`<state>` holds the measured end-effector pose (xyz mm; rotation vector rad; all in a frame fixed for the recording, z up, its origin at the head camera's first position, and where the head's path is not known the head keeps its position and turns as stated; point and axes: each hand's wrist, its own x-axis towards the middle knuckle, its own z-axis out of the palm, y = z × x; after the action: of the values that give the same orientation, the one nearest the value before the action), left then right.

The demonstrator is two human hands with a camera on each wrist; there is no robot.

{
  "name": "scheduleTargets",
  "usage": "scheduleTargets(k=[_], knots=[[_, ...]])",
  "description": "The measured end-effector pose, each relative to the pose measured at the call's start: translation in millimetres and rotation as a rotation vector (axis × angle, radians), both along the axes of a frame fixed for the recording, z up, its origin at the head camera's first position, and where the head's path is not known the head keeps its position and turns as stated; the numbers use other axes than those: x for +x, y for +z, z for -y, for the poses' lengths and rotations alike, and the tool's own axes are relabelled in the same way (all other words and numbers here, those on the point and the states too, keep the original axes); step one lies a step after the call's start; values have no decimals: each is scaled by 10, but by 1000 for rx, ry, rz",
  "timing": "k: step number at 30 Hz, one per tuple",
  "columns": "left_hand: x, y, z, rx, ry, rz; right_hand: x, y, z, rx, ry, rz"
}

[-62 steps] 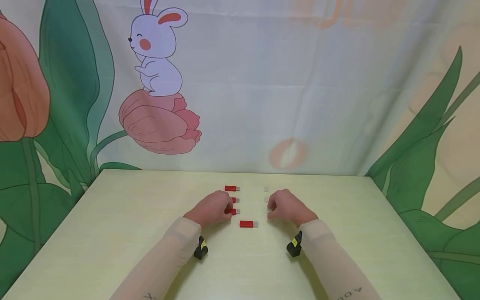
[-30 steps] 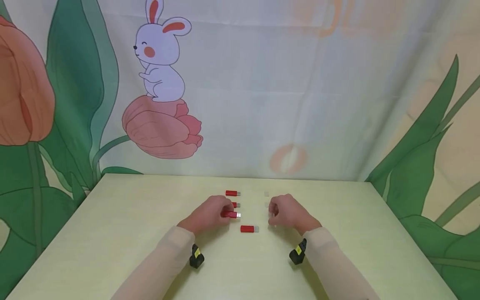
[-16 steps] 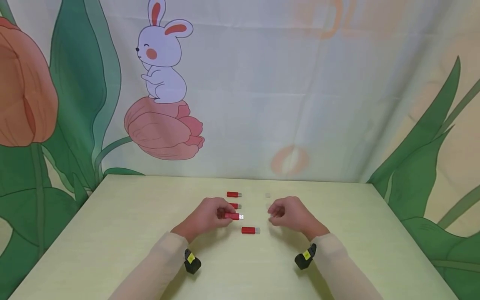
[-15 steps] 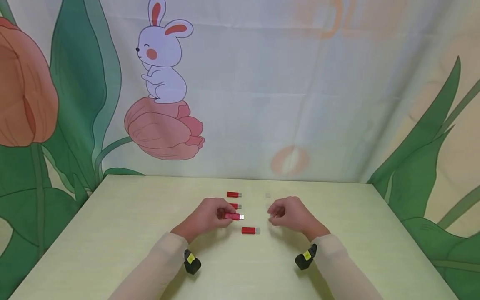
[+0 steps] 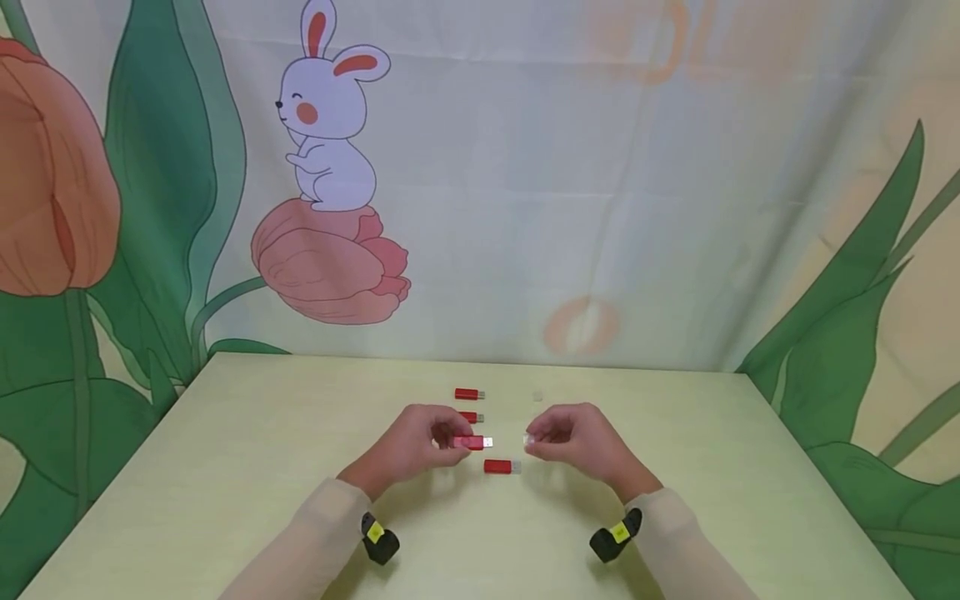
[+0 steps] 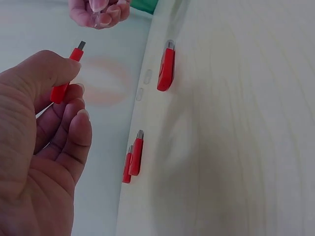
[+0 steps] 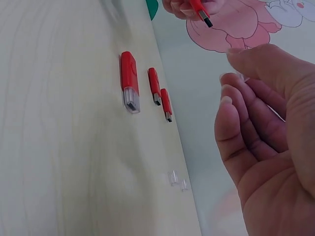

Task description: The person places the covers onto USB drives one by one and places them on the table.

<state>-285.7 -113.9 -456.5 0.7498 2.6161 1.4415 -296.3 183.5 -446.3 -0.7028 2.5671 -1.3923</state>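
Observation:
Between thumb and fingers, my left hand (image 5: 420, 440) pinches a red USB stick (image 5: 470, 442), its bare metal plug pointing right. Facing it across a small gap, my right hand (image 5: 592, 442) pinches a small clear cap (image 6: 96, 19), mostly covered by the fingertips in the head view. Both hands are raised off the table, as the wrist views show. Below them lies a red USB stick with a clear cap on its plug (image 7: 130, 81). Two uncapped red USB sticks, a farther one (image 5: 468, 394) and a nearer one (image 5: 474, 417), lie behind the left hand, the nearer partly hidden.
Two loose clear caps, one (image 7: 173, 177) beside the other (image 7: 184, 185), lie on the pale table (image 5: 262, 467) behind the right hand. A printed cloth (image 5: 480, 208) with a rabbit and tulips hangs along the table's back edge.
My left hand has lifted its USB stick from the row. My right hand has raised a clear cap and moved left, so plug and cap now face each other closely. The head view has tilted up slightly.

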Motion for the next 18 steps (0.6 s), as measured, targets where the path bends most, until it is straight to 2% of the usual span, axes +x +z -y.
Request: scheduleTargets(k=[9, 18], knots=[[79, 15, 15, 68, 17, 45, 62, -10, -14, -77, -2, 27], [136, 34, 15, 145, -4, 19, 113, 9, 4, -144, -1, 53]])
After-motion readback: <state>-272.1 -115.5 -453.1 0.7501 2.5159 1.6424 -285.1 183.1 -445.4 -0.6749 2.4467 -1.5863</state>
